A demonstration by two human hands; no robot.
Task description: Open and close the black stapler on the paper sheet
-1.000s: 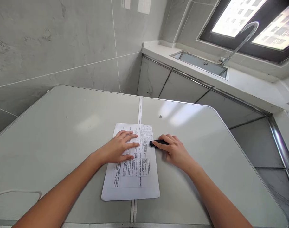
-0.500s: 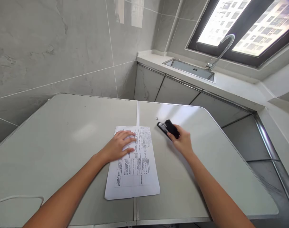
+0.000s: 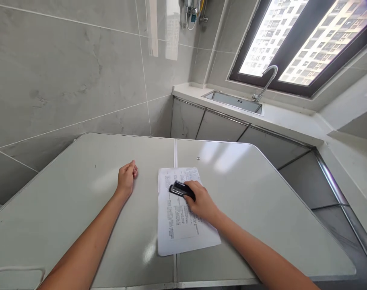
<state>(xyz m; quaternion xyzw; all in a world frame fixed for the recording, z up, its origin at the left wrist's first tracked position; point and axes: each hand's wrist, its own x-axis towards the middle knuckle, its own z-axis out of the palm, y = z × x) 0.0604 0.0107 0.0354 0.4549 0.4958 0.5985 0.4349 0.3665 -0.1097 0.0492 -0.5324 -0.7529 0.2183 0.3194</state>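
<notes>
Printed paper sheets [image 3: 189, 237] lie across the seam of the pale table, tilted slightly. My right hand [image 3: 201, 199] is closed around a black stapler [image 3: 178, 188], which is over the upper part of the paper. Left of the paper, my left hand [image 3: 127, 176] is closed in a loose fist above the tabletop, apart from the sheets; whether anything small is inside it is hidden. Beyond the paper's top edge, tiny staple-like bits [image 3: 198, 158] lie on the table.
The table [image 3: 280, 225] has a metal rim and a centre seam [image 3: 175, 153]. Behind it stand a counter with a sink [image 3: 234, 100], a tap [image 3: 269, 80] and a window. A tiled wall rises at the left and back.
My left hand has left the paper, moved left and closed. My right hand has brought the stapler left, from beside the paper to over it. The paper has shifted right, and the view has tilted up.
</notes>
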